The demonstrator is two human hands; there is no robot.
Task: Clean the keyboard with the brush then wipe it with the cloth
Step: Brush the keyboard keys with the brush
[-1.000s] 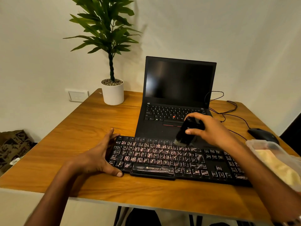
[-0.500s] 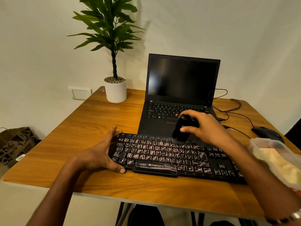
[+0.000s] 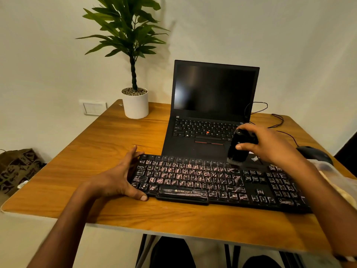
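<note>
Nearest me, my left hand (image 3: 114, 180) lies spread and flat-fingered against the keyboard's (image 3: 212, 182) left end, thumb on its near edge, bracing it so it won't slide. Farther right, my right hand (image 3: 270, 146) wraps the black brush (image 3: 238, 148), bristles down at the top row. The cloth's place I cannot tell.

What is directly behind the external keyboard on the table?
An open laptop with a dark screen sits right behind the keyboard. The right hand, holding the brush, covers the laptop's front right corner, so that part cannot be seen.
</note>
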